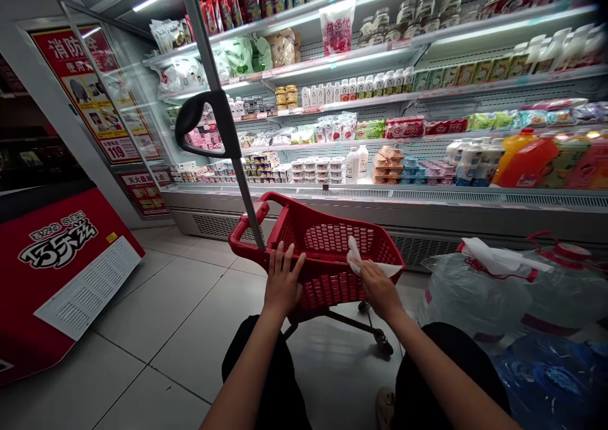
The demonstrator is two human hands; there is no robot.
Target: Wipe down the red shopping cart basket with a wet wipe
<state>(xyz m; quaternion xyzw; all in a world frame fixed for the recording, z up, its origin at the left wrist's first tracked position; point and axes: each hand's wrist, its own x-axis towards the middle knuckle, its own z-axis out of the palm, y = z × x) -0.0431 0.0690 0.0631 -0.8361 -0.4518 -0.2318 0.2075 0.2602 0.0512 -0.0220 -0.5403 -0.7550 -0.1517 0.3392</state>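
A red plastic shopping cart [327, 284] with perforated sides stands in front of me on a wheeled frame. My left hand [284, 281] lies on its near rim, fingers spread and holding nothing. Farther right along the same rim, my right hand [377, 287] grips a white cloth [354, 252]. Part of the cloth sticks up above the fingers, and another part drapes over the rim toward the cart's right corner. A grey pole [206, 44] with a black loop handle [209, 126] slants down to the cart's left end.
Behind the cart runs a lit refrigerated display [285, 192] stocked with bottles, cups and pouches. Large water jugs [475, 290] stand at right, a white cloth [498, 256] lying on top. A red freezer [61, 278] is at left on the tiled floor [190, 328].
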